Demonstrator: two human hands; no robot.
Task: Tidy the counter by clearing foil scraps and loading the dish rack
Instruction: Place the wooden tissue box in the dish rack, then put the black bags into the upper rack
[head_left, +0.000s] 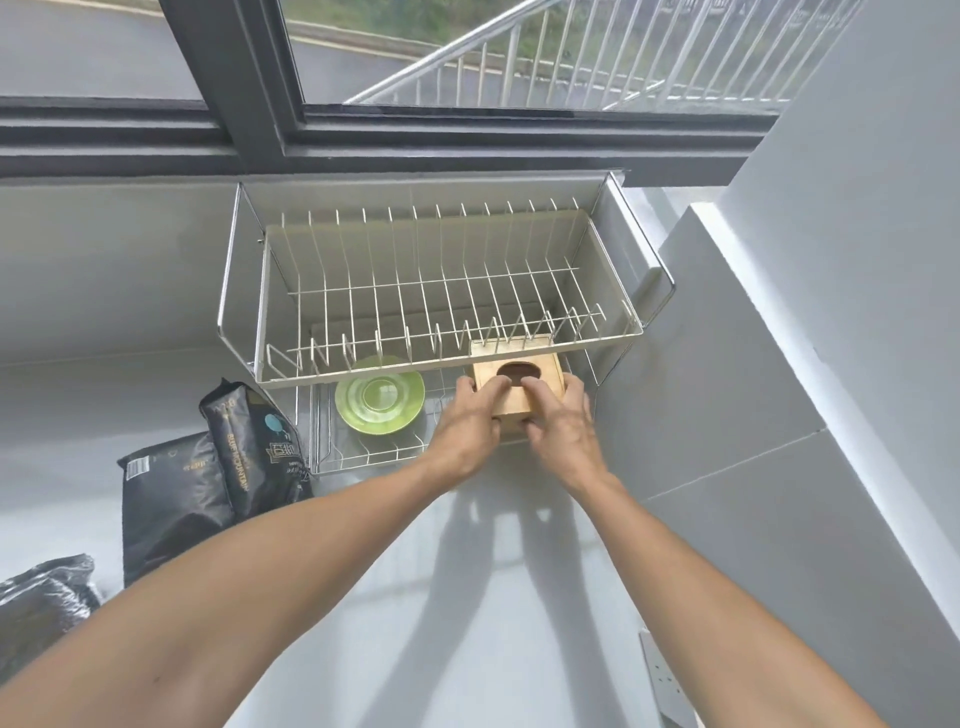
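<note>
A two-tier wire dish rack (270, 312) stands on the white counter below the window. Its upper tier holds nothing. On the lower tier a green plate (379, 400) lies flat at the left. At the right of that tier sits a wooden box (545, 366) with an oval opening in its top. My left hand (470, 421) grips the box's left side and my right hand (558, 421) grips its right side, fingers over the top edge. No foil scraps are visible.
Two black coffee bags (249, 447) lean at the rack's left. A crumpled black bag (41, 597) lies at the counter's left front. A white wall (779, 364) closes in on the right. A white socket strip (665, 675) lies near the front right.
</note>
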